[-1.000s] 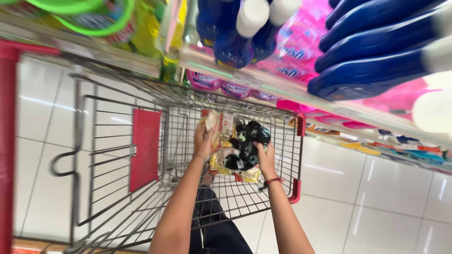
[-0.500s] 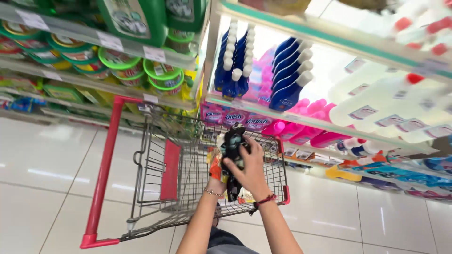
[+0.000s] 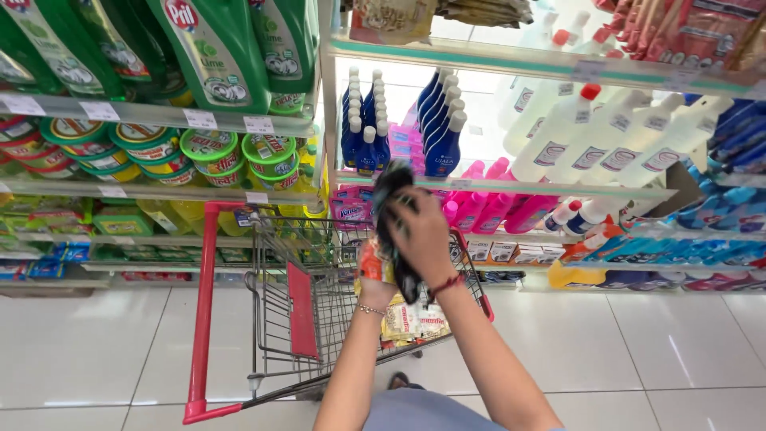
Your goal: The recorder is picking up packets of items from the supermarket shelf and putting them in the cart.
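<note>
Raised since half a second ago, the right hand (image 3: 421,231) grips a black bundle (image 3: 391,209) above the shopping cart (image 3: 275,319). The left hand (image 3: 373,267) clasps an orange packet (image 3: 372,262); a firm two-handed hold seems wise.

Setting: a shop, in an aisle of cleaning goods. Metal shelves (image 3: 495,185) are stocked in rows, each edge fitted with small price tags (image 3: 199,120). Green bottles (image 3: 215,56) of dish liquid are ranged on the upper left, round green tubs (image 3: 209,153) below them. Blue bottles (image 3: 443,136) with white caps, white bottles (image 3: 558,132) and pink bottles (image 3: 479,209) are set out to the right. A wire shopping cart (image 3: 279,319) with a red frame is stood on a white tiled floor (image 3: 96,351).
</note>
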